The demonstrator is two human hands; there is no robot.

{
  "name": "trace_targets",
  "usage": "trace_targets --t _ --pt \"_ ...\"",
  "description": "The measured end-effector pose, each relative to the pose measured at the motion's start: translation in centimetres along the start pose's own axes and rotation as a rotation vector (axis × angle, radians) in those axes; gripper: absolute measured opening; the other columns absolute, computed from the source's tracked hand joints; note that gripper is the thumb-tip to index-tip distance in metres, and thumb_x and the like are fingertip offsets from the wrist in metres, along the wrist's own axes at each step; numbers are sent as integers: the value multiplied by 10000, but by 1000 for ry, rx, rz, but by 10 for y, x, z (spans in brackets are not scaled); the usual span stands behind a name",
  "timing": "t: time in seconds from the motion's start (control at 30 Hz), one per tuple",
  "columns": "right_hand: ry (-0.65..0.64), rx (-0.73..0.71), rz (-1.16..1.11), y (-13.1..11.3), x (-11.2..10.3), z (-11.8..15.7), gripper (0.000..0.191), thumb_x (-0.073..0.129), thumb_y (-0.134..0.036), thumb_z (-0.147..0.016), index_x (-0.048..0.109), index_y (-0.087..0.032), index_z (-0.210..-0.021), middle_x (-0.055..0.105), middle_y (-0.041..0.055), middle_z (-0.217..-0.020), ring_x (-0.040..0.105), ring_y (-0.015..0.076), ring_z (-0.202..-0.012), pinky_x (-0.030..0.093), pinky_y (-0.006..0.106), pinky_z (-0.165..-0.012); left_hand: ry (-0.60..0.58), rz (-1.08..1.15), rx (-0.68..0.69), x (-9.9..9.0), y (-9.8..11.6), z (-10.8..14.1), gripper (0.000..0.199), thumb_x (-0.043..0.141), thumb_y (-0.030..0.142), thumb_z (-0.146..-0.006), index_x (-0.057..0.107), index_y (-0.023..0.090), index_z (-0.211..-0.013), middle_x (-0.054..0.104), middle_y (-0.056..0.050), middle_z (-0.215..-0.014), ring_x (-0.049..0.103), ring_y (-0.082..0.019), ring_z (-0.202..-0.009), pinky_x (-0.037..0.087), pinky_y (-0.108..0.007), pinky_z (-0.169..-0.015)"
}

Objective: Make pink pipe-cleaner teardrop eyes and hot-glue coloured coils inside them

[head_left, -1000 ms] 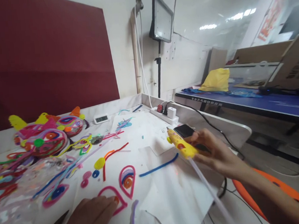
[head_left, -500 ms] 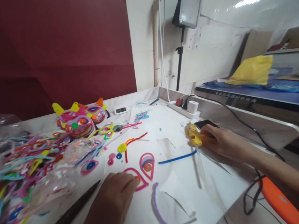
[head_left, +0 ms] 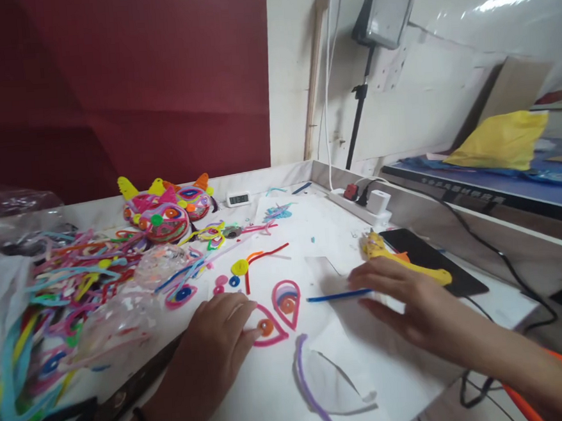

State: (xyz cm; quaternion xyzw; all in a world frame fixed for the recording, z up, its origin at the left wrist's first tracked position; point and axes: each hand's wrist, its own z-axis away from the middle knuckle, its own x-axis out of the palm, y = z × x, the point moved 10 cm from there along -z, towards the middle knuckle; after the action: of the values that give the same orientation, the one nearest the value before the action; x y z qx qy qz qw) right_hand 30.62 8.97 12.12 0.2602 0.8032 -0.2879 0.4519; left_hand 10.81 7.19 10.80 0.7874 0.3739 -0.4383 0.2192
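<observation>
My left hand point(head_left: 218, 346) rests at a pink teardrop outline point(head_left: 281, 335) of pipe cleaner, thumb and forefinger apart at its left side, close to the orange coil point(head_left: 265, 327) inside. Part of that outline is hidden by my fingers. A second pink teardrop point(head_left: 287, 305) with purple and orange coils lies beside it. Over the right end of a straight blue pipe cleaner point(head_left: 337, 295) is my right hand point(head_left: 395, 292), fingers and thumb spread, not closed on it. Behind this hand lies a yellow hot glue gun point(head_left: 417, 268), out of its grasp.
A black flat device point(head_left: 438, 257) lies by the glue gun. Scissors point(head_left: 125, 394) lie beside my left forearm, near tangled pipe cleaners point(head_left: 83, 269). A purple pipe cleaner point(head_left: 306, 378) curves in front. Colourful decorated animal heads point(head_left: 169, 221) and a power strip point(head_left: 358, 208) stand farther back.
My right hand has let go of the glue gun and moved to the blue pipe cleaner. My left thumb and forefinger have spread off the orange coil. The view has shifted left.
</observation>
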Motion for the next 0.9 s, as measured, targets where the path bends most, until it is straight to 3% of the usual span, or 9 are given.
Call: trace_targets --t 0.17,0.37,0.6,0.73,0.9 --pt "-269 -106 59 -40 47 -37 227 464 -101 -869 624 -169 -1016 619 92 -960 539 216 -882 457 365 -780 4 -8 30 3 1 1 229 426 165 -903 601 195 -1048 680 -63 -1032 620 -220 -941 499 -362 -786" --pt "-305 -134 163 -35 76 -58 145 486 -142 -864 628 -170 -868 604 87 -870 503 217 -792 409 380 -741 -67 8 -3 10 -4 3 248 442 143 -881 581 178 -1083 672 -87 -1069 618 -246 -973 507 -403 -797" --pt "-339 -181 195 -40 81 -59 209 419 -136 -914 624 -173 -901 610 106 -919 505 250 -825 377 427 -753 -270 70 -79 27 -9 5 395 654 174 -788 558 180 -1171 628 -94 -1198 562 -280 -1117 476 -452 -911" --pt "-341 -198 133 -42 79 -57 178 420 -192 -923 593 -173 -887 592 102 -911 494 243 -823 384 426 -758 -264 76 -87 29 -11 7 415 656 156 -786 554 174 -1188 627 -92 -1207 562 -274 -1131 472 -440 -932" --pt "-341 -159 -19 -38 60 -48 91 449 -171 -890 521 -178 -835 557 53 -850 497 182 -793 429 354 -775 -269 68 -85 31 -12 7 411 655 160 -788 559 163 -1188 639 -96 -1193 577 -276 -1117 485 -435 -915"
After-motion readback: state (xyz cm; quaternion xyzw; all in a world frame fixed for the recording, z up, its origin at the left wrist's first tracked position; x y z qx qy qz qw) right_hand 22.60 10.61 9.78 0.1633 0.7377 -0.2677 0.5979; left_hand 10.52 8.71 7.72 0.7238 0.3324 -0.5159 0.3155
